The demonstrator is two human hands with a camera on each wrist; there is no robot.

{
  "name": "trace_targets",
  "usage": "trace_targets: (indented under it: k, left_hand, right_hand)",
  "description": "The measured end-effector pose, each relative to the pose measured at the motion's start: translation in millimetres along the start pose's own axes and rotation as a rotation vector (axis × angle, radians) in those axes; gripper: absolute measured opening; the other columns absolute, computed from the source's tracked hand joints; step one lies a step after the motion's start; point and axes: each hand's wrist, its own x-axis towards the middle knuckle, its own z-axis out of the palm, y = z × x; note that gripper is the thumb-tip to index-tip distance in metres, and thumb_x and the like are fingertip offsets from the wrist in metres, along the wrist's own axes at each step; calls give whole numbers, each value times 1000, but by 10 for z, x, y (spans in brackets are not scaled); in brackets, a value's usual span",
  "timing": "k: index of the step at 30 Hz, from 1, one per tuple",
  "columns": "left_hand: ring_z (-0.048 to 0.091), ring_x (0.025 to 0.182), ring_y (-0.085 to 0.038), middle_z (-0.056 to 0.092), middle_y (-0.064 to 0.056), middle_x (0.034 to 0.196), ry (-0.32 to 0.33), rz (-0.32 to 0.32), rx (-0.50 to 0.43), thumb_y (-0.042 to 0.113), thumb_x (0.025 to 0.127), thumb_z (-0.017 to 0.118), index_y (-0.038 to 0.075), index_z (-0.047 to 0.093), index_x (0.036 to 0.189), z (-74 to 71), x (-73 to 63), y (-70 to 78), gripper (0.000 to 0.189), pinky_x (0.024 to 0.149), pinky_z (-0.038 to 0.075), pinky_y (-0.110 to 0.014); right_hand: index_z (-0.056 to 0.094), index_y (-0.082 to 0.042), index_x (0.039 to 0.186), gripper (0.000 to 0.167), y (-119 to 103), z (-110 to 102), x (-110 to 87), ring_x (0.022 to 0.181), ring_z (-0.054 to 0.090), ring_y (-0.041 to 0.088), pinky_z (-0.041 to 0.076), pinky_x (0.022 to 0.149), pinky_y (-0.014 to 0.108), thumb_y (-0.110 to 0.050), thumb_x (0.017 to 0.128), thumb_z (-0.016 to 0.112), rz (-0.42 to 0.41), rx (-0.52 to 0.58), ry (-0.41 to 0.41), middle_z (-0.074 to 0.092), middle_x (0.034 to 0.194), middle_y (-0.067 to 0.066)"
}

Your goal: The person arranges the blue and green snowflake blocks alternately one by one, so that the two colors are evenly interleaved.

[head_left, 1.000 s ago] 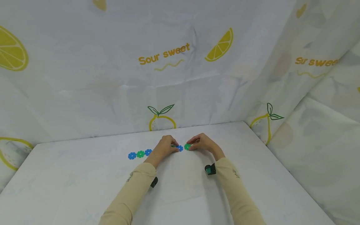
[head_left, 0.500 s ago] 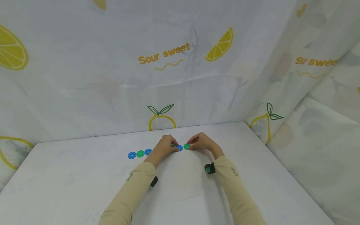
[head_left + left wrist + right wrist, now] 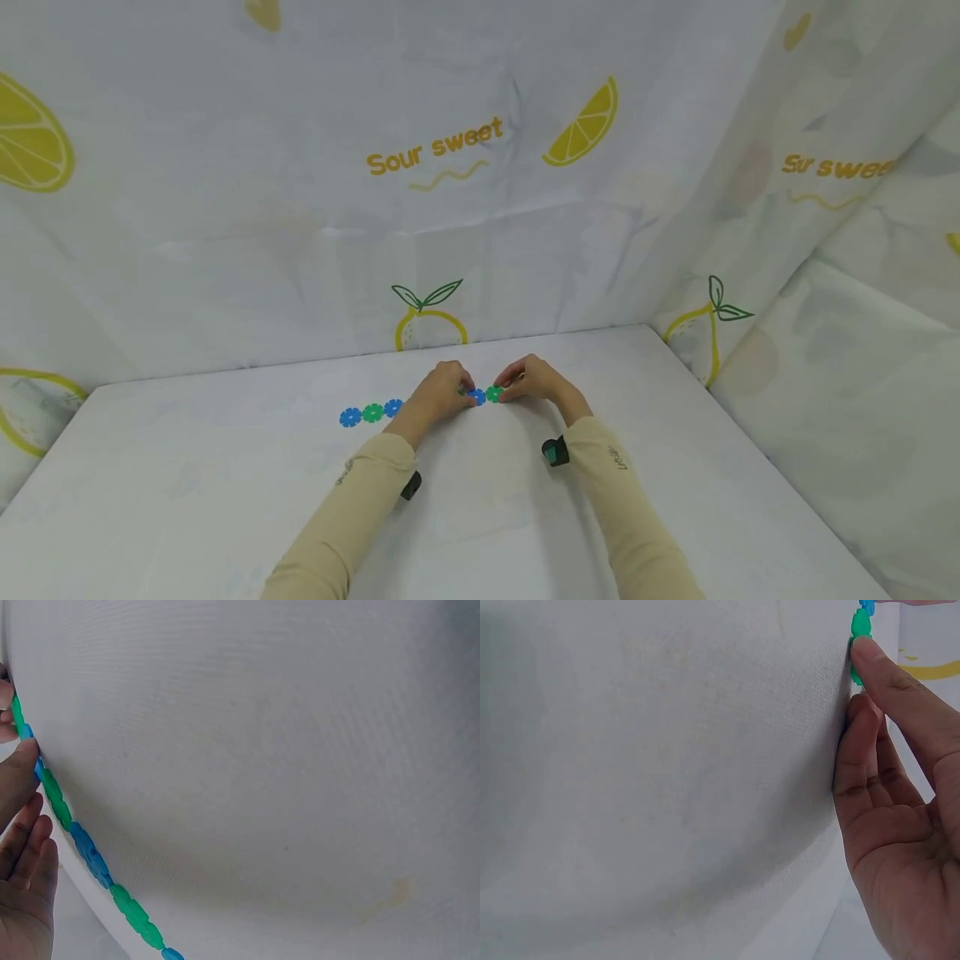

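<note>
My left hand pinches a blue notched disc between thumb and fingers. This disc is at the right end of a row of alternating blue and green discs along the table. In the head view my left hand and wrist cover the row's middle; the left wrist view shows a green disc and another blue disc there, joined edge to edge. My right hand pinches a green disc, its edge right at the blue one's. The right wrist view shows my thumb against this green disc.
The row's left end has a blue disc and a green disc. Under everything lies a white-covered table. A white curtain with lemon prints rises behind its far edge and along the right side.
My right hand has moved slightly left with the green disc, closing the small gap to the blue disc. My left hand has stayed almost in place.
</note>
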Motion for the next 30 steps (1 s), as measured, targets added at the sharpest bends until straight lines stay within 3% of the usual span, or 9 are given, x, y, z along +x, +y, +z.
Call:
trace_targets:
  k: [11,22,30]
  left_hand:
    - [59,103,-25,68,-8,99,14,24,25,16,82,77,4,74,97,23,-21,-16,19,93,47,-38]
    - [60,104,-27,67,-11,104,74,40,-31,18,79,79,3,73,103,-6,-73,-112,29,92,48,-39]
    - [58,113,-29,66,-12,115,107,77,-76,18,83,75,5,71,110,-91,-267,-196,30,97,46,-43]
  right_hand:
    - [73,0,98,21,2,9,21,85,57,15,45,80,29,-7,79,78,-17,4,-10,69,92,6]
    - [73,-3,98,21,-10,39,61,88,58,15,45,87,35,-10,79,78,-3,-13,-7,69,92,3]
    - [72,1,103,25,93,9,-19,86,61,14,49,82,30,-10,81,77,-32,86,36,70,98,8]
